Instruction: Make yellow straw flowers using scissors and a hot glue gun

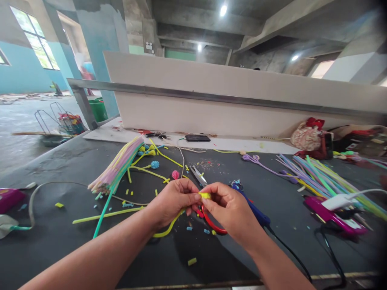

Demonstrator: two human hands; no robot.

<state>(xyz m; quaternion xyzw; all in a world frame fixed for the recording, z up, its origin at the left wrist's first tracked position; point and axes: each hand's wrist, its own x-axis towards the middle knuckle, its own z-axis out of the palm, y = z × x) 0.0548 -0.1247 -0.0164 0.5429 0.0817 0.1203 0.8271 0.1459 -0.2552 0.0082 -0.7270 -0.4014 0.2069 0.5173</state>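
Observation:
My left hand (pixel 178 200) and my right hand (pixel 226 203) meet above the dark table, both closed in a pinch. Between their fingertips is a small bent yellow pipe cleaner piece (pixel 204 195). From under my left hand a longer yellow pipe cleaner (pixel 171 230) curves down to the left; whether it joins the pinched piece is hidden. Scissors (pixel 198 175) with red handles lie beneath my hands, partly covered. Just right of my right hand lies a blue glue gun (pixel 256 211) with a black cord. A pink pipe cleaner ball (pixel 175 174) and a blue ball (pixel 155 164) rest beyond my left hand.
A bundle of pipe cleaners (pixel 117 167) lies at left, another bunch (pixel 314 173) at right. A magenta power strip (pixel 335 215) with a white plug sits right. Cut bits are scattered about. A phone (pixel 197 138) lies at the back before a white panel (pixel 196 88).

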